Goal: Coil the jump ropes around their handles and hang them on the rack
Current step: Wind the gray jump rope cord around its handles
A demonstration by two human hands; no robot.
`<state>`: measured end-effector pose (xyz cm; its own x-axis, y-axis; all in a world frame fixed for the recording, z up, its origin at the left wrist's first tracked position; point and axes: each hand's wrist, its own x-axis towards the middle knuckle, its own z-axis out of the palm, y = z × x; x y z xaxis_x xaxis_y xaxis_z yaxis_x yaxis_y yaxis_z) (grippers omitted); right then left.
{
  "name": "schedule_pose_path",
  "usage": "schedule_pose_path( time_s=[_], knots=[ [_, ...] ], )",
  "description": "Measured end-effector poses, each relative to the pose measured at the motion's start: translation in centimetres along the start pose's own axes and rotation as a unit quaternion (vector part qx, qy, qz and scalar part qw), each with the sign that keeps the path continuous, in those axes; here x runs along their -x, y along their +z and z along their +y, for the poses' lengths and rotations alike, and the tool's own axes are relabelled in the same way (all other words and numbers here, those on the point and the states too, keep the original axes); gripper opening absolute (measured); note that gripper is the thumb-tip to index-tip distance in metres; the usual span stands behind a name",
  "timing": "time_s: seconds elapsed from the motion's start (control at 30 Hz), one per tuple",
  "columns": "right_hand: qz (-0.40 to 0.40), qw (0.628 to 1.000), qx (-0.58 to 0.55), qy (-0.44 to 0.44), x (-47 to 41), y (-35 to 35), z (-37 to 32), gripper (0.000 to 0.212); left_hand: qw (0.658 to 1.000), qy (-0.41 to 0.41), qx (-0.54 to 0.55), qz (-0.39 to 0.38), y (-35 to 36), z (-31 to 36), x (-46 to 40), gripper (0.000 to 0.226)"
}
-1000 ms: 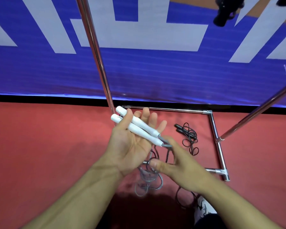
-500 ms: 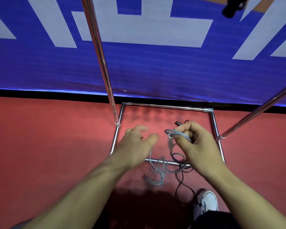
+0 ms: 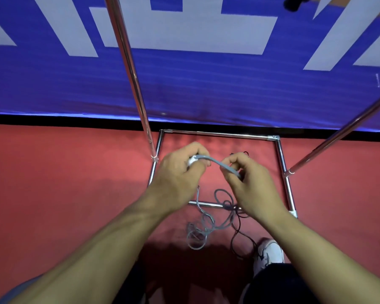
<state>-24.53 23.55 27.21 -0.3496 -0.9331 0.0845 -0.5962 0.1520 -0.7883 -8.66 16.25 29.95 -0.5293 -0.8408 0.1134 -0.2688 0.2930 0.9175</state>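
Both forearms are reaching forward and converging, backs of the hands facing up. The left hand (image 3: 180, 172) is curling its fingers closed in a grip, while the right hand (image 3: 248, 181) is pinching with thumb and fingertips close beside it.

Only cropped white letter shapes on the blue banner (image 3: 206, 88); nothing can be read.

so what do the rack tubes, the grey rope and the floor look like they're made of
Rack tubes: polished metal, probably chromed steel, given the mirror-like highlights and clamp joints. Grey rope: smooth, limp cord, likely PVC or rubber; it bends freely between both hands. Floor: matte red surface, possibly sports vinyl or rubber; the view leaves it open.
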Motion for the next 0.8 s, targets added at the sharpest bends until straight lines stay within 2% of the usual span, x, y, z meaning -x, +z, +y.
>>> schedule_pose_path(
  time_s=[0.1,0.2,0.27,0.37,0.43,0.5,0.57,0.63,0.7,0.8],
  knots=[
    [0.028,0.999,0.025,-0.022,-0.3,0.0,0.5,0.026,0.993,0.019,0.102,0.058,-1.7,1.7,-0.5,0.012],
    [0.06,0.996,0.058,-0.041,-0.1,0.1,1.4,0.023,0.977,-0.011,0.187,0.099,-3.4,3.6,-0.1,0.02],
    [0.05,0.994,0.085,-0.042,0.7,0.3,2.0,0.018,0.956,-0.022,0.263,0.13,-4.8,5.0,0.9,0.021],
    [0.01,0.988,0.145,-0.045,3.1,0.9,2.1,0.03,0.918,-0.043,0.34,0.2,-8.2,6.5,2.3,0.022],
    [-0.003,0.995,0.095,0.002,4.9,0.8,1.7,0.026,0.903,-0.055,0.361,0.228,-10.7,7.4,3.6,0.022],
    [0.022,0.997,-0.008,0.077,5.4,-0.3,1.1,0.02,0.896,-0.049,0.371,0.238,-12.9,8.8,4.8,0.021],
    [0.074,0.979,-0.109,0.153,4.6,-2.2,0.1,0.015,0.905,-0.051,0.352,0.235,-14.2,10.2,5.7,0.017],
    [0.135,0.943,-0.217,0.211,3.1,-5.3,-2.8,0.018,0.919,-0.067,0.32,0.222,-14.9,11.8,6.7,0.011],
    [0.174,0.924,-0.277,0.197,1.6,-8.9,-7.4,0.019,0.924,-0.088,0.305,0.215,-15.2,12.8,7.5,0.017],
    [0.194,0.944,-0.26,0.064,-0.2,-14.0,-15.1,0.013,0.927,-0.12,0.282,0.217,-15.2,13.1,8.3,0.024]
  ],
)
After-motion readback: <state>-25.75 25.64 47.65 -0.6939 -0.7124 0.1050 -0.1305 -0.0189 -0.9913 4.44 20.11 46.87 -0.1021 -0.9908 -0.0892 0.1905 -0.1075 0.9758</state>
